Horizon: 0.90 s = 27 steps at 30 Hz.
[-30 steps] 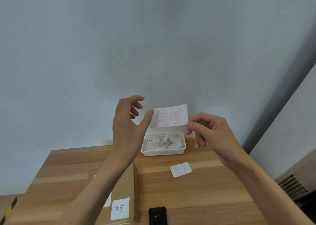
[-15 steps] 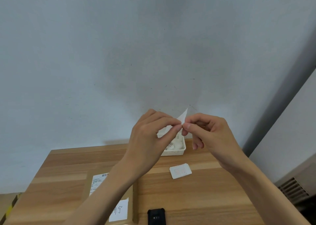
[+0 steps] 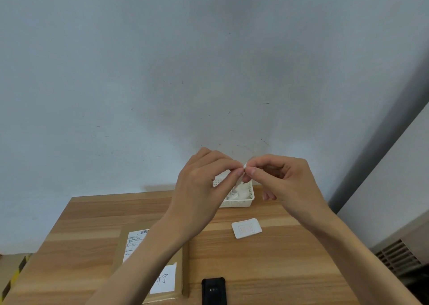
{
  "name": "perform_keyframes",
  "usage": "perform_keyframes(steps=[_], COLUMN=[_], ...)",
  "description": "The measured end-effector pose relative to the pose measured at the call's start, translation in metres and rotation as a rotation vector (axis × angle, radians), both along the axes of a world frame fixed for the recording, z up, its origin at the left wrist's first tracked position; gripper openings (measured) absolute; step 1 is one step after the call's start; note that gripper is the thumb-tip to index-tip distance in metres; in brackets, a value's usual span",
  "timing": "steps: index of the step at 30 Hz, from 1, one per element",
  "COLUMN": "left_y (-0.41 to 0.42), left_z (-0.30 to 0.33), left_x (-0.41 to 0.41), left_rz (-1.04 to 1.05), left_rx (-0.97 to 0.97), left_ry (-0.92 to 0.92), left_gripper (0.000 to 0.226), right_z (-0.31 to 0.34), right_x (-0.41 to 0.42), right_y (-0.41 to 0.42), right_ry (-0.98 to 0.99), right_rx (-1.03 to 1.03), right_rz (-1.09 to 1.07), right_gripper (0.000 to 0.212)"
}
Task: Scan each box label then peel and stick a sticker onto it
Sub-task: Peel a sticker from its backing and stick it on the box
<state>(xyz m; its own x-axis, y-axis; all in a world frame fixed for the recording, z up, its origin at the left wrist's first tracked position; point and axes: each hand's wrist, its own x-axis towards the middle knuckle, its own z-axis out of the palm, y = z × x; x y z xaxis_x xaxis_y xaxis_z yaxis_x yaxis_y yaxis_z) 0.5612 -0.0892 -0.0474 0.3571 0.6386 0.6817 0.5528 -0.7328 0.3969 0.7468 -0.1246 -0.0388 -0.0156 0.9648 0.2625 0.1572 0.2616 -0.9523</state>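
Observation:
Both hands are raised above the table and meet at their fingertips. My left hand (image 3: 204,184) and my right hand (image 3: 278,179) pinch a small white sticker (image 3: 244,165) between them; only its top corner shows. Below my left forearm lies a flat cardboard box (image 3: 178,256) with a printed barcode label (image 3: 135,241) and a white handwritten sticker (image 3: 166,279). A black scanner (image 3: 213,290) lies on the table to the right of the box.
A wooden table (image 3: 267,270) carries a white perforated basket (image 3: 239,202) with crumpled paper at the back, and a small stack of red-printed stickers (image 3: 246,229) in the middle. A grey wall stands behind; a vent grille (image 3: 397,256) is at the right.
A second ago my right hand held the sticker flat facing me and my left hand was open beside it. My left hand has closed onto it, and both hands now pinch its edge.

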Motion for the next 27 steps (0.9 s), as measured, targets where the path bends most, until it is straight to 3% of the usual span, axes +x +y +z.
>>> perform_keyframes(steps=[12, 27], left_y=[0.0005, 0.0032], left_z=[-0.0038, -0.006], left_x=[-0.002, -0.0042], left_rz=[0.038, 0.017], left_rx=[0.102, -0.014], left_ry=[0.064, 0.03], left_gripper=[0.019, 0.022], right_z=[-0.0035, -0.0066], right_x=[-0.0033, -0.0062], right_y=[-0.0024, -0.0006], right_ry=[-0.195, -0.272], right_rx=[0.043, 0.065], right_rz=[-0.066, -0.086], right_gripper=[0.014, 0.016])
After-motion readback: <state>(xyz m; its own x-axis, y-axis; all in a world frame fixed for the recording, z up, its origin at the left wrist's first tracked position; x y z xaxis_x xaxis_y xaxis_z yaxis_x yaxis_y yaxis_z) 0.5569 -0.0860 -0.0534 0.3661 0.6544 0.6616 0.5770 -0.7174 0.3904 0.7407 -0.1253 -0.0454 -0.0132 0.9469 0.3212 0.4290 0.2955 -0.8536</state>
